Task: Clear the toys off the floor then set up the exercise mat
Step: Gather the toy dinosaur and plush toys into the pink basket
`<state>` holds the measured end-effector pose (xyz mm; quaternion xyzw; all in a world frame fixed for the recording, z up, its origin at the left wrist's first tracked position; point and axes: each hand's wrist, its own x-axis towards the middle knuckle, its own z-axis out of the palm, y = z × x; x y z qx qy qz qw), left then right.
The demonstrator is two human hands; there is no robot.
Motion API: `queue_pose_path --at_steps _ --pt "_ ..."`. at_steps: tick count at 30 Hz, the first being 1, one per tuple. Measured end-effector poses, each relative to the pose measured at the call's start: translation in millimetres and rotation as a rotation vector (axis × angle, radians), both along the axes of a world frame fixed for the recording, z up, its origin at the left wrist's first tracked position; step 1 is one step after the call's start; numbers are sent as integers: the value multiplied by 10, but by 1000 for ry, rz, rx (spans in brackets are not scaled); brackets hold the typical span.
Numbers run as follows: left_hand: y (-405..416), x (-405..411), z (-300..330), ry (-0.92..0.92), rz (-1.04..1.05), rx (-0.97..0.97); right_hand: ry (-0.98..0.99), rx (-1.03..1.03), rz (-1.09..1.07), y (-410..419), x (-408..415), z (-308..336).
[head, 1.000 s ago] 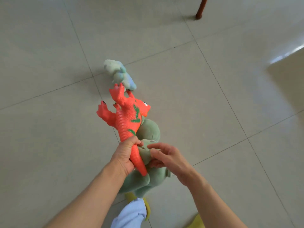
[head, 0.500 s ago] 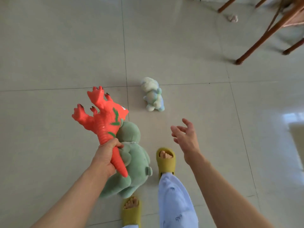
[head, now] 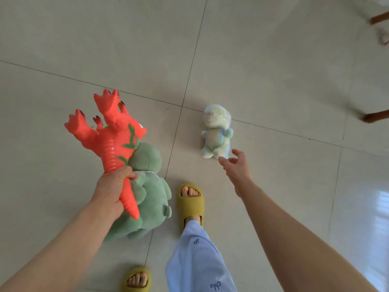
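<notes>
My left hand [head: 114, 189] grips the tail of an orange rubber dinosaur [head: 113, 133] with green stripes, and a green plush toy [head: 148, 186] is held against it in the same hand, both above the floor. A small pale blue-and-white plush [head: 215, 134] lies on the tiled floor ahead. My right hand [head: 236, 165] reaches toward it with fingers spread, its fingertips just short of the plush's lower end, holding nothing.
My feet in yellow slippers [head: 191, 202] stand on grey floor tiles [head: 273, 70]. Brown wooden furniture legs [head: 375, 116] show at the right edge, with a small pale object [head: 384, 37] near the upper one.
My right hand let go of the green plush and stretched forward to the pale plush. I stepped closer; the left hand kept both toys.
</notes>
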<state>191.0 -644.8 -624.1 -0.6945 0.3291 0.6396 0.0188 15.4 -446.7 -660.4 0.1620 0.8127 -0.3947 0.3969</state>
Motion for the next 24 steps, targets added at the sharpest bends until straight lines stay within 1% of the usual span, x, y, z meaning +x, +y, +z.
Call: queue_pose_path --at_steps 10,14,18,21,24 --pt "79 -388 -629 -83 -30 94 42 171 289 -221 -755 -553" --pt "244 -338 -703 -116 -67 71 31 231 384 -296 -945 -748" --pt "301 -222 -722 -97 -34 79 -11 256 432 -347 -1037 -901" --pt "301 -181 -754 -122 -41 50 -102 252 453 -356 -1071 -1010" --pt "299 -130 -767 -153 -89 40 -155 268 569 -351 -987 -1082"
